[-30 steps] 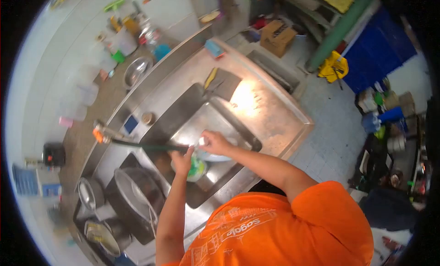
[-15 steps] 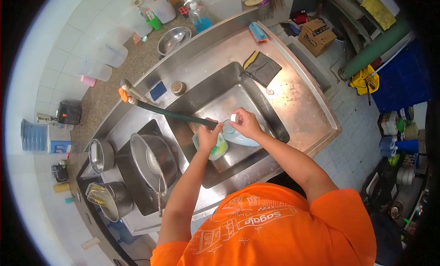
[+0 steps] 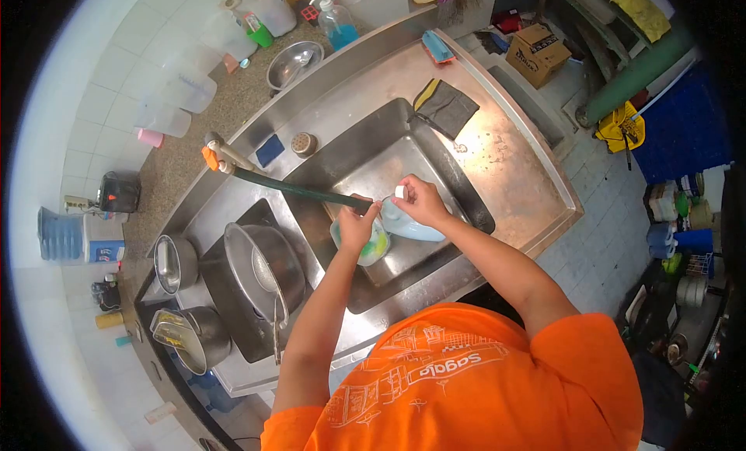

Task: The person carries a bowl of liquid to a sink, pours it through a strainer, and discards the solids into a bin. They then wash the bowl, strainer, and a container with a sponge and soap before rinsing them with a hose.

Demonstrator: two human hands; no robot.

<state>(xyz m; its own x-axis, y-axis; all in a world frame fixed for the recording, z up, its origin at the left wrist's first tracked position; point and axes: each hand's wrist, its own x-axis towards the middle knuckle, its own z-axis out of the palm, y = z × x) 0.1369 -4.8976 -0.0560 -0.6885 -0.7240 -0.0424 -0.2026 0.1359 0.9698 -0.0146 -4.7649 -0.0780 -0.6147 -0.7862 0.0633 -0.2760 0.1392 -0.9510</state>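
Note:
My left hand (image 3: 357, 224) is closed around the lower end of a green hose (image 3: 299, 190). My right hand (image 3: 423, 204) is closed, with a small white cap (image 3: 401, 192) at its fingertips. Under it, a clear bottle (image 3: 413, 228) with pale blue contents tilts inside the large sink basin (image 3: 458, 183); whether the right hand also grips the bottle is hard to make out. The hose end is near the bottle's left end, partly hidden by my fingers. Below my left hand, a translucent tub (image 3: 376, 249) with something green and yellow sits in the basin.
A large metal pot (image 3: 287, 256) with a strainer occupies the left basin. Smaller pots (image 3: 176, 263) stand left of it. A tap (image 3: 225, 152), blue sponge (image 3: 270, 151) and round metal scrubber holder (image 3: 304, 145) line the back. A grey cloth (image 3: 447, 109) lies at the right rim.
The whole view has shifted slightly. Both hands keep nearly the same pose at the hose and the cap; the right hand has risen a little relative to the basin.

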